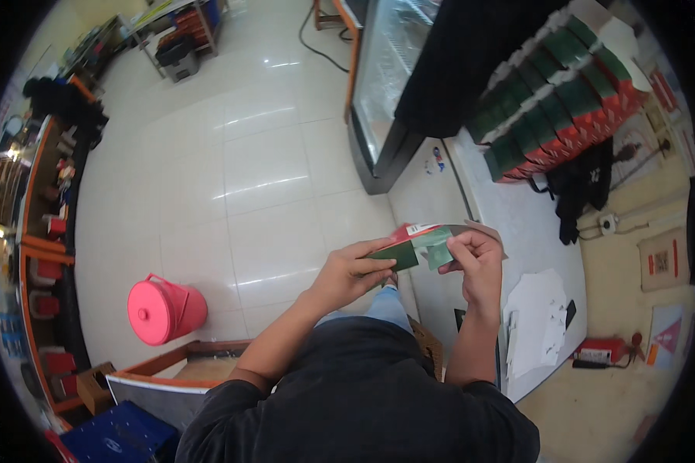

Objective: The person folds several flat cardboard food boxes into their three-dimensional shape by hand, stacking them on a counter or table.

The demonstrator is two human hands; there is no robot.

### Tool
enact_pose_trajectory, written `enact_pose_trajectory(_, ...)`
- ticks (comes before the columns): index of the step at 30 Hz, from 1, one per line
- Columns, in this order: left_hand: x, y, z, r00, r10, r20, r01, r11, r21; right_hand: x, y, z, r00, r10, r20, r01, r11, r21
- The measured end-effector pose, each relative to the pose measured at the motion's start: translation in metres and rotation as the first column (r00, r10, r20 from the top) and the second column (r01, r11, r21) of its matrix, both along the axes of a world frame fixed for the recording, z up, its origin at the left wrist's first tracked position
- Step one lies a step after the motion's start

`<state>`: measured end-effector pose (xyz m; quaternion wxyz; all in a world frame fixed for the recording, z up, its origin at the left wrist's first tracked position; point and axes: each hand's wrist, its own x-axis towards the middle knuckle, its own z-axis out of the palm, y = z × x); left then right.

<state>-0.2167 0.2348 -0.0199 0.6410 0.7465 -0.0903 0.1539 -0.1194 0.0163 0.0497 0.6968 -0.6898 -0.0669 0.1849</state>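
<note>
The green and red carton (pixel 432 238) is at the centre of the frame, between the two hands and above the lap, clear of the table (pixel 513 210) at right. The left hand (pixel 351 272) grips the carton's left end, fingers nearly closed and lying across a dark green panel; its thumb cannot be made out. The right hand (pixel 475 266) pinches a light green flap at the carton's right side between thumb and forefinger, the other fingers curled.

Containers: a pink bucket (pixel 153 312) stands on the floor at lower left, lid on, contents hidden. Green and red boxes (pixel 556 100) are stacked in rows at upper right; their contents cannot be seen. A glass-door refrigerator (pixel 386 69) stands at upper centre, contents indistinct. An orange-framed cabinet (pixel 46 251) along the left edge holds red and white items. White sheets (pixel 537 320) lie on the table at lower right.
</note>
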Motion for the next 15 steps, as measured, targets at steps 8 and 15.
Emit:
enact_pose_trajectory(8, 0.031, -0.066, 0.013, 0.986, 0.165, -0.016, -0.164, 0.986, 0.034, -0.024, -0.016, -0.051, 0.995, -0.073, -0.072, 0.077, 0.996, 0.046)
enact_pose_trajectory(15, 0.077, -0.119, 0.015, 0.995, 0.088, 0.05, -0.089, 0.996, 0.024, 0.029, -0.092, -0.03, 0.998, -0.049, 0.035, 0.049, 0.999, -0.001)
